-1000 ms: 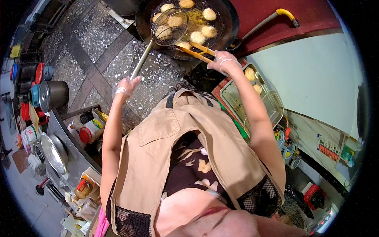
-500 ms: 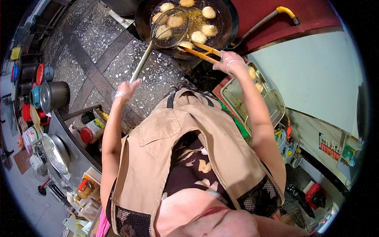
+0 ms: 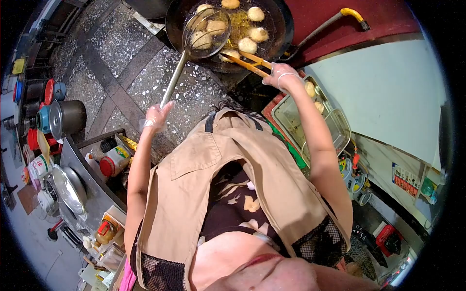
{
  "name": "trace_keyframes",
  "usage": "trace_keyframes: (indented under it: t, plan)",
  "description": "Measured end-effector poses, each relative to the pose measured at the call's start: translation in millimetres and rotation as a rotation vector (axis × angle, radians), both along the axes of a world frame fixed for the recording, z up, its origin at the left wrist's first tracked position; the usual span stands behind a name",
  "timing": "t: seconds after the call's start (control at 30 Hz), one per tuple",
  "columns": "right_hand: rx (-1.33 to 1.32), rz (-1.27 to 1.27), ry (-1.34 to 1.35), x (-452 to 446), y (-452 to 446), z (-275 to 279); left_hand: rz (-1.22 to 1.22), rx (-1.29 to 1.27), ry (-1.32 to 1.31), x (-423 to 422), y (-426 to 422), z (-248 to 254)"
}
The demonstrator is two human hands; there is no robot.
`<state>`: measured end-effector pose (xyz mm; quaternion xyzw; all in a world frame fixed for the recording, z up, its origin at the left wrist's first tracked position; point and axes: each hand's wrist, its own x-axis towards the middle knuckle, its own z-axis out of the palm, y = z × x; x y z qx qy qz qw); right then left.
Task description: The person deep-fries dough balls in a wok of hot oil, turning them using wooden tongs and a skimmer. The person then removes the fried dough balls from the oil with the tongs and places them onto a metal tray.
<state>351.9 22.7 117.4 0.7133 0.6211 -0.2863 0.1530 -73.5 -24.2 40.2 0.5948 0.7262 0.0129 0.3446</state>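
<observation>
My left hand (image 3: 157,118), in a clear plastic glove, grips the long metal handle of a wire skimmer (image 3: 206,33). The skimmer's mesh lies over the left side of a dark wok (image 3: 284,36), with a few pale golden fritters seen in or under it. More round fritters (image 3: 256,14) float in the bubbling oil. Around a pair of wooden tongs (image 3: 254,68) closes my right hand (image 3: 281,76), gloved too. The tong tips are apart, close to a fritter (image 3: 229,55) at the wok's near edge; whether they touch it I cannot tell.
A metal tray (image 3: 286,121) holding a couple of fritters and a wire rack (image 3: 335,123) stands below my right arm. A yellow-ended pipe (image 3: 354,14) runs right of the wok. Pots (image 3: 73,116), jars and a steel counter (image 3: 92,169) are on the left.
The skimmer has shifted slightly left over the wok, and my left hand a little right and down. Fritters near the tong tips have drifted slightly. Both hands keep their hold.
</observation>
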Motion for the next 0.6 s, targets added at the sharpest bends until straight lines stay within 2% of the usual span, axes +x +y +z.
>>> trace_keyframes:
  t: [0.07,0.2,0.47,0.6]
  plan:
    - [0.007,0.016,0.0,-1.5,1.4,1.7,0.016,0.005,-0.025,11.6,2.5,18.2]
    - [0.059,0.061,0.035,3.7,6.0,-1.4,0.032,0.062,-0.03,6.5,17.6,-0.3]
    - [-0.021,0.124,0.122,19.3,21.9,-5.7,0.028,-0.09,0.018,10.1,39.3,-6.5]
    - [-0.016,0.119,0.117,20.1,20.9,-7.1,-0.005,-0.052,0.05,11.7,37.5,-2.5]
